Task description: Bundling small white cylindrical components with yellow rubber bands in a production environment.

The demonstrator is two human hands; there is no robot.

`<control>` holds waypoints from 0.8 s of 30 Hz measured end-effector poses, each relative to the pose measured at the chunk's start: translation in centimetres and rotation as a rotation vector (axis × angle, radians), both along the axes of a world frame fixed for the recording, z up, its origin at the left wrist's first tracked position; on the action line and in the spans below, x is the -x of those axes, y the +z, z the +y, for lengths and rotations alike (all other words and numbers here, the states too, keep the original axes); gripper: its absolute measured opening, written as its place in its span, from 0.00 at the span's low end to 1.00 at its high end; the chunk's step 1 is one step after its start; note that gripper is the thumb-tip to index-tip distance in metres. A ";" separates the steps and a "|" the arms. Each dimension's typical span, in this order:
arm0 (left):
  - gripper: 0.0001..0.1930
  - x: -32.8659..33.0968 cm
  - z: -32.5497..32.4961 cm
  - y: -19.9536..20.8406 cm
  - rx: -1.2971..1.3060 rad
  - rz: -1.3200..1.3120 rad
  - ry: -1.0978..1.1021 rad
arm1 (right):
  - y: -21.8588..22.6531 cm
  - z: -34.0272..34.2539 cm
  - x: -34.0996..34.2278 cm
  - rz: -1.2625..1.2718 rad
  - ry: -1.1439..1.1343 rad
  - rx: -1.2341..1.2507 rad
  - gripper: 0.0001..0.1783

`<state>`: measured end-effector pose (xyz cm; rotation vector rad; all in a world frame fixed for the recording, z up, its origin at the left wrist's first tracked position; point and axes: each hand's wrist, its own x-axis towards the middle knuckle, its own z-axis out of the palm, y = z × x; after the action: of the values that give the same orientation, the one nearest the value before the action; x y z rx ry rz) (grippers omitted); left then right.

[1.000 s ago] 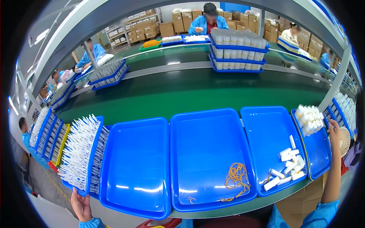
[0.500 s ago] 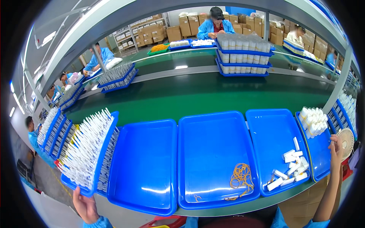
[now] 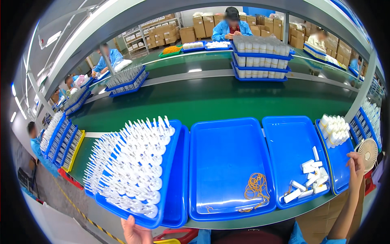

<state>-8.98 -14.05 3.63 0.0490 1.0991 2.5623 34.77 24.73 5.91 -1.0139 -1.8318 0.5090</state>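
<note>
My left hand (image 3: 136, 232) grips the near rim of a blue tray (image 3: 167, 183), thumb on the edge, fingers partly hidden below. Rows of white parts (image 3: 134, 162) with thin upright stems and round bases fill this tray. It overlaps another blue tray (image 3: 178, 203), mostly covered by it. At the far right, my right hand (image 3: 356, 167) is raised beside a small beige fan (image 3: 367, 154), fingers loosely bent and apart, with nothing visible in them.
A blue tray (image 3: 227, 158) in the middle holds orange rubber bands (image 3: 256, 187). Right of it, another tray (image 3: 290, 142) holds loose white tubes (image 3: 313, 179). Bundled white tubes (image 3: 335, 131) stand in the far-right tray. Stacked trays (image 3: 260, 61) stand across the green conveyor (image 3: 195, 99); co-workers sit beyond.
My left hand and the full tray have moved right, from beside the bare tray to over it. The stacked trays at far left are more exposed. My right hand has lowered slightly.
</note>
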 end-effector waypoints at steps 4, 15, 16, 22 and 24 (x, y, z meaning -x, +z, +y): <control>0.22 -0.8 0.3 -1.1 0.084 0.055 -0.042 | 0.0 -1.1 0.8 -0.044 0.035 0.007 0.06; 0.05 -0.1 -4.3 -0.2 0.930 0.173 -0.566 | 0.1 -3.2 1.6 -0.044 0.052 0.090 0.06; 0.05 -0.1 -4.6 0.4 1.054 0.253 -0.619 | 0.1 -3.2 2.1 -0.018 0.062 0.100 0.06; 0.07 -0.3 1.8 4.1 0.965 1.589 -0.537 | 1.8 -4.3 6.1 -0.260 0.045 -0.001 0.07; 0.08 -0.5 3.0 3.5 1.098 1.651 -0.472 | 2.1 -4.6 7.3 -0.429 0.152 -0.022 0.09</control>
<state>-8.49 -11.10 7.08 1.9634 2.2974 0.7781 27.46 20.09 8.02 -1.0299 -2.3028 0.3790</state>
